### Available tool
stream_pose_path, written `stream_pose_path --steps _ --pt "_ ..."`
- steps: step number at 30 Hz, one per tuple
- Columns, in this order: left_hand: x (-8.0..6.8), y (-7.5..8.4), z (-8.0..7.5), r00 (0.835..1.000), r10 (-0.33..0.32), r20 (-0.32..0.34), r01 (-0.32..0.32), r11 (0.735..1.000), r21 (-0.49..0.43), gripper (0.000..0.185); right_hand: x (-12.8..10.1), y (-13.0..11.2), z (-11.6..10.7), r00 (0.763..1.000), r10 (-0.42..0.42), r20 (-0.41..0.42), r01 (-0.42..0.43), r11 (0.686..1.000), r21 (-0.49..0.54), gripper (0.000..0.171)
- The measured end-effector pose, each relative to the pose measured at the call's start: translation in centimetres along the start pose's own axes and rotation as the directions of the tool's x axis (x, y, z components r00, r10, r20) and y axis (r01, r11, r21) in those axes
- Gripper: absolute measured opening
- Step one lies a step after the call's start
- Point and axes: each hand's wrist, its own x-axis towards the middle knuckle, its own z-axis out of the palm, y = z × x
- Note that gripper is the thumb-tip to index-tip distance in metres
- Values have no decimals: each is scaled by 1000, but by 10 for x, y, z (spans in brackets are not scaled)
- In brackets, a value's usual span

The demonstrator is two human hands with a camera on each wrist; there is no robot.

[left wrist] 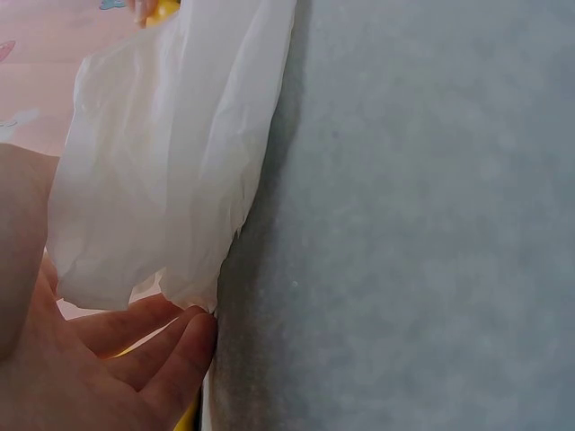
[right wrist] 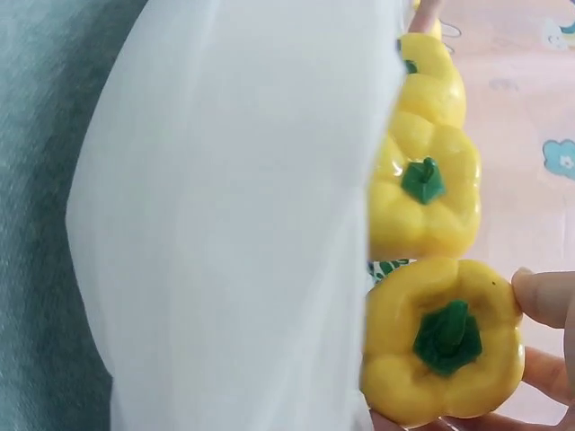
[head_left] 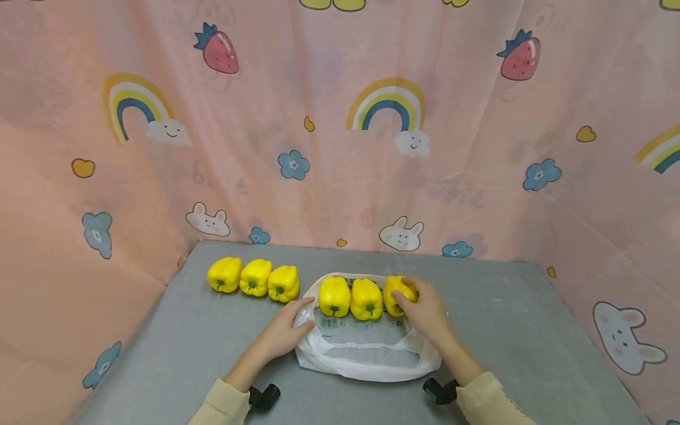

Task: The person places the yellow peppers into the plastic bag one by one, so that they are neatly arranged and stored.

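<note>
Six yellow peppers line up across the far part of the grey surface [head_left: 212, 330], and three of them sit on the white plastic bag [head_left: 366, 354]. The right hand [head_left: 425, 310] is curled round the rightmost pepper [head_left: 395, 292], fingers and thumb wrapped over its top; from the right wrist view that pepper [right wrist: 445, 346] shows its green stem, with fingertips [right wrist: 544, 296] pressing its side. Next to it on the bag, two more peppers [head_left: 350, 297] stand touching each other. Over on the left, the left hand [head_left: 281, 333] rests on the bag's left edge, fingers fairly straight, touching the crumpled plastic [left wrist: 171, 180]. Further left, off the bag, three loose peppers [head_left: 254, 277] sit in a tight row. Behind it all hangs a pink cartoon curtain [head_left: 340, 147].
</note>
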Motion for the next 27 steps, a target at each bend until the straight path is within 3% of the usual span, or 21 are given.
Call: stream_pose_path --steps 14,20,27 --pt "1 0 1 1000 1 -1 -1 1000 -5 54 1 1 8 999 26 34 -25 999 -49 57" --pt "1 0 1 1000 6 2 -6 1000 -4 54 -3 -5 0 995 42 86 -32 993 -112 60" --pt "0 0 0 1000 11 3 -11 1000 -4 54 -7 -12 -15 994 -12 104 28 988 -149 55"
